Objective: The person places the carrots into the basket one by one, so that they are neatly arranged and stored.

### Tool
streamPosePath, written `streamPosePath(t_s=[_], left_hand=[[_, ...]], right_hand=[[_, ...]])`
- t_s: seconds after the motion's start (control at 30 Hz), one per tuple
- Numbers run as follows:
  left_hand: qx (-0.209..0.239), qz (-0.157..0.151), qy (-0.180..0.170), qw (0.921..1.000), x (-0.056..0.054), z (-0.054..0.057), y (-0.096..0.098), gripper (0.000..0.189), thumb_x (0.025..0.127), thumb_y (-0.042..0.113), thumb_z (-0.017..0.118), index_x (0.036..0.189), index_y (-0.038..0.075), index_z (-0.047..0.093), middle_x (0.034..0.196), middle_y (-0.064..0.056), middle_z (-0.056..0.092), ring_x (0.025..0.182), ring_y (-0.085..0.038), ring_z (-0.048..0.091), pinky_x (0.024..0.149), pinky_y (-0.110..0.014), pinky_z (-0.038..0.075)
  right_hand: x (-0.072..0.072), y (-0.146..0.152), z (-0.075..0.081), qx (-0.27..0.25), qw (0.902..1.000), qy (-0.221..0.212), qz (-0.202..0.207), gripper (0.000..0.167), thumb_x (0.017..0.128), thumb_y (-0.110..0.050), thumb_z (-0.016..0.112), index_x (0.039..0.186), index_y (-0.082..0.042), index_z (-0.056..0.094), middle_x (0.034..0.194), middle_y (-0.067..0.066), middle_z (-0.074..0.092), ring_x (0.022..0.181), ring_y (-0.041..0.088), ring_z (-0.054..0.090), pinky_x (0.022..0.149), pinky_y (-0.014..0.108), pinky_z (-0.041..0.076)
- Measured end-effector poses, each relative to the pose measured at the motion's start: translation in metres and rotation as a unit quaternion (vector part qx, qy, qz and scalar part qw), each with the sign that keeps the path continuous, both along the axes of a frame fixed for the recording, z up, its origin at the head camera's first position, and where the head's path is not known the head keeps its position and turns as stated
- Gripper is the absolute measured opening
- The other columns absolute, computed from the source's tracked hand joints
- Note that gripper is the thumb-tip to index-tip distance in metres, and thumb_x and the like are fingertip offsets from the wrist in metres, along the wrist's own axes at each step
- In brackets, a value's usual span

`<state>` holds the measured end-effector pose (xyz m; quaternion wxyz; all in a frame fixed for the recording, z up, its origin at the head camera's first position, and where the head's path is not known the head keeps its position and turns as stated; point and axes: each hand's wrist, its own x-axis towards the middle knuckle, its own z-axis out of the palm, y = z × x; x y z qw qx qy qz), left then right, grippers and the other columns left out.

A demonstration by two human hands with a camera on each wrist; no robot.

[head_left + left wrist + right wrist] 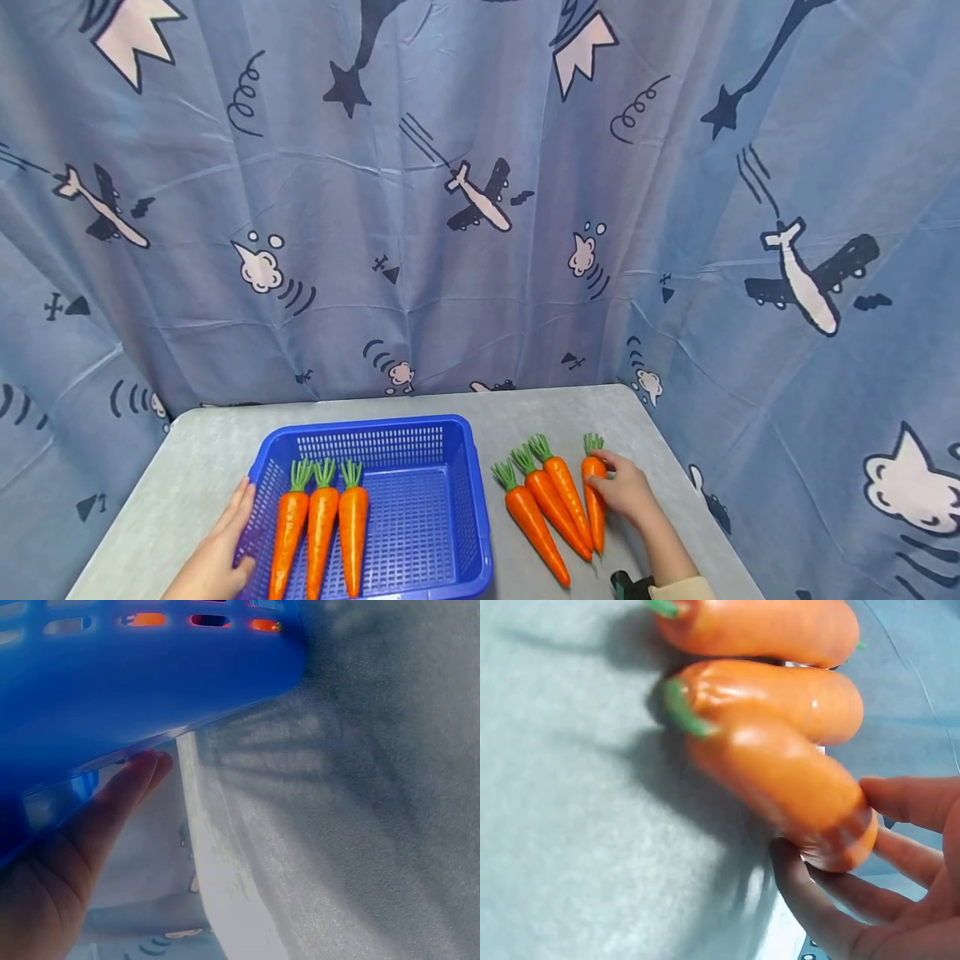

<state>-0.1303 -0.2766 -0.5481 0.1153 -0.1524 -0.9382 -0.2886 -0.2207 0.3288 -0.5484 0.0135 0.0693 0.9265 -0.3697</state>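
A blue plastic basket (480, 517) stands on the table, with three orange carrots (321, 525) lying side by side in its left part, green tops toward the back. My left hand (213, 546) rests against the basket's left wall, fingers extended; the left wrist view shows a finger or thumb touching the basket's lower edge (157, 735). To the right of the basket, my right hand (628, 492) pinches a carrot (595, 512) near its green top. In the right wrist view, thumb and fingers hold the thick end of that carrot (787, 780).
Several more carrots (551, 508) lie close together on the grey table (517, 412), between the basket and the right hand. A blue patterned curtain (420, 333) hangs behind the table and along its sides. A dark wrist device (632, 586) sits by the right sleeve.
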Motion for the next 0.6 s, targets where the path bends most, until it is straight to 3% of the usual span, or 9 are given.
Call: streamPosePath(t_s=[0.23,0.47,0.6], left_hand=[[-0.005,-0.001,0.020,0.9998,0.001,-0.002,0.000,0.098,0.061,-0.014,0.069,0.149,-0.018,0.027,0.167,-0.024,0.011,0.126,0.032,-0.010,0.097,0.007,-0.001],[-0.010,-0.002,0.029,0.9995,0.002,0.000,0.002,0.099,0.060,-0.014,0.070,0.149,-0.018,0.027,0.171,-0.014,0.004,0.126,0.031,-0.010,0.097,0.007,-0.001],[-0.012,-0.001,0.027,0.9995,0.002,0.003,0.003,0.098,0.060,-0.014,0.070,0.149,-0.019,0.028,0.171,-0.011,0.002,0.126,0.030,-0.010,0.098,0.007,-0.001]], right_hand=[[0.001,0.002,0.007,0.002,0.9997,0.019,-0.014,0.052,0.092,-0.016,0.062,0.140,0.000,0.055,0.129,0.036,0.058,0.096,0.035,0.065,0.065,0.035,0.057],[0.002,-0.003,0.016,-0.013,0.9979,0.064,-0.002,0.048,0.096,-0.017,0.059,0.142,-0.005,0.054,0.132,0.031,0.060,0.111,0.044,0.064,0.087,0.050,0.058],[0.000,-0.010,0.023,-0.067,0.9954,0.068,-0.007,0.047,0.097,-0.019,0.061,0.143,-0.011,0.056,0.133,0.028,0.061,0.101,0.035,0.069,0.074,0.038,0.062]])
